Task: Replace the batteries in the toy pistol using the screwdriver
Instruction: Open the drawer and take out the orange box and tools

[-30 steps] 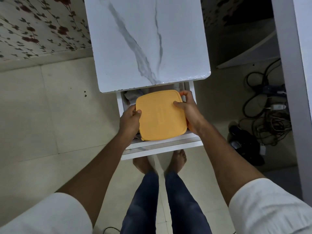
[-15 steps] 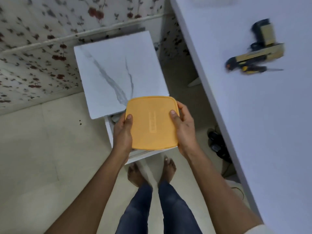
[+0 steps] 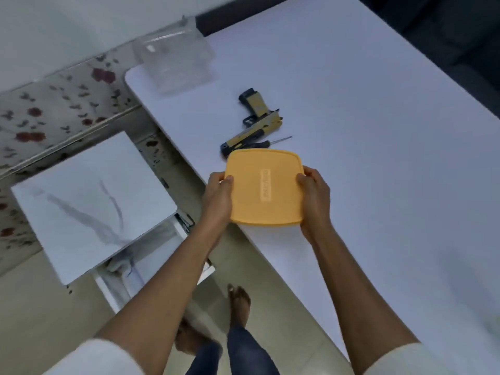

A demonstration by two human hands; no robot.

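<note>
I hold an orange-lidded square box [image 3: 263, 186] above the near edge of the white table [image 3: 378, 185]. My left hand [image 3: 218, 197] grips its left side with the thumb on the lid. My right hand [image 3: 315, 198] grips its right side the same way. Just beyond the box lies the tan and black toy pistol [image 3: 257, 123] on the table. A screwdriver [image 3: 266, 143] with a dark handle lies next to the pistol's barrel, partly hidden by the box. What the box contains is hidden.
A clear plastic container [image 3: 176, 60] sits at the table's far left corner. To the left stands a low marble-topped cabinet [image 3: 89, 201] with its drawer [image 3: 151, 255] pulled open. My bare feet are on the tiled floor below.
Both hands lifted the orange-lidded box out of the cabinet drawer and carried it right, over the white table's edge. The view swung right, bringing the pistol and screwdriver close.
</note>
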